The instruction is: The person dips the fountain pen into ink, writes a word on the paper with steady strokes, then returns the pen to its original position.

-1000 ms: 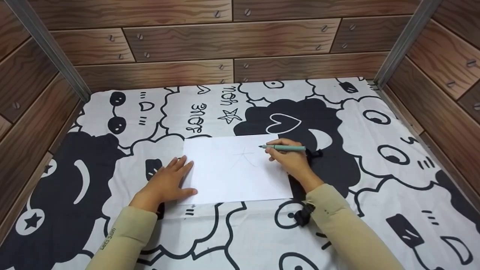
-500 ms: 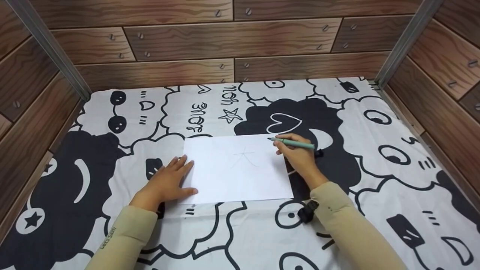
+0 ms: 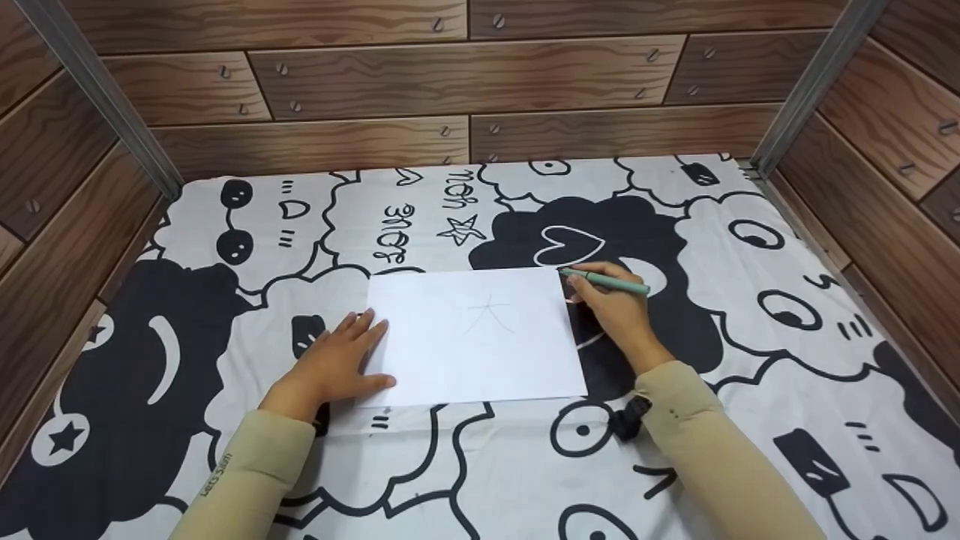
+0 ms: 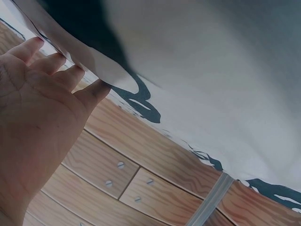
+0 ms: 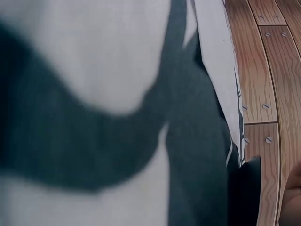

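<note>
A white sheet of paper [image 3: 442, 345] lies on the patterned cloth, bearing a thin drawn character like 大 [image 3: 490, 313]. My left hand [image 3: 337, 364] rests on the sheet's left edge with spread, straight fingers; in the left wrist view the same hand [image 4: 42, 103] appears palm-on, fingertips at the paper's edge. Between thumb and fingers, my right hand [image 3: 619, 311] pinches a green pen [image 3: 611, 282], its dark tip pointing left at the paper's upper right corner. Whether the tip touches is unclear. Only a sliver of the right hand [image 5: 292, 195] shows in the right wrist view; the pen is hidden there.
A black-and-white cartoon cloth [image 3: 420, 480] covers the table. Wood-plank-patterned panels [image 3: 360, 82] enclose its back and sides, with grey metal posts [image 3: 817, 82] in the back corners. A small black object [image 3: 631, 417] sits at the right sleeve's cuff.
My right hand has moved right and slightly up with the pen, from near the drawn character to the paper's upper right corner. The left hand and paper have stayed put.
</note>
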Available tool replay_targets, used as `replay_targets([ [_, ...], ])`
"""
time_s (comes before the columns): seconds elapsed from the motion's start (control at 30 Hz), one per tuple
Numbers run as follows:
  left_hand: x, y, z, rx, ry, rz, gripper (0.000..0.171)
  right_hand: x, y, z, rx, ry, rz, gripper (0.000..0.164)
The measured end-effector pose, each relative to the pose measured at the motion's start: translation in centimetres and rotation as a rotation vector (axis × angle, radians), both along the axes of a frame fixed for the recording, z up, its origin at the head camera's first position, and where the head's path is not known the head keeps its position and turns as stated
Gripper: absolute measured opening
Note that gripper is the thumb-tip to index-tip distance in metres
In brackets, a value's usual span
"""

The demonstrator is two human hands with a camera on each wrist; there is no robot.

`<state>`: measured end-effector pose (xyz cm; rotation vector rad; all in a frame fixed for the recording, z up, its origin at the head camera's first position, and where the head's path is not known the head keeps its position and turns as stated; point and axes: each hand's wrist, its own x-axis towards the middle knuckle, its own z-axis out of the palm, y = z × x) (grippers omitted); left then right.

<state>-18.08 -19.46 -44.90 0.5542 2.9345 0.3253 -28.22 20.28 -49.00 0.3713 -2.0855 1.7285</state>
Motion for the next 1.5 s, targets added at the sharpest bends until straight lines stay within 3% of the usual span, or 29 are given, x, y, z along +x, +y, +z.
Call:
replay_targets([
  [0.23, 0.0, 0.0, 0.1, -0.004, -0.011, 0.003, 0.086, 0.5, 1.2, 0.9, -0.046, -0.017, 0.009, 0.023],
  [0.33, 0.0, 0.0, 0.1, -0.004, -0.009, 0.001, 0.086, 0.0, 2.0, 0.2, 0.015, 0.004, -0.051, 0.024],
  [0.57, 0.0, 0.0, 0.1, -0.008, -0.015, 0.005, 0.086, -0.2, 3.4, 0.0, 0.067, -0.007, -0.106, 0.022],
  [0.9, 0.0, 0.0, 0.1, 0.006, -0.017, 0.007, 0.086, 0.3, 5.1, 0.8, 0.012, -0.01, -0.091, 0.028],
  [1.5, -0.1, 0.0, -0.1, 0.0, -0.015, 0.014, 0.086, 0.8, 8.2, 0.6, 0.001, -0.05, -0.124, 0.023],
])
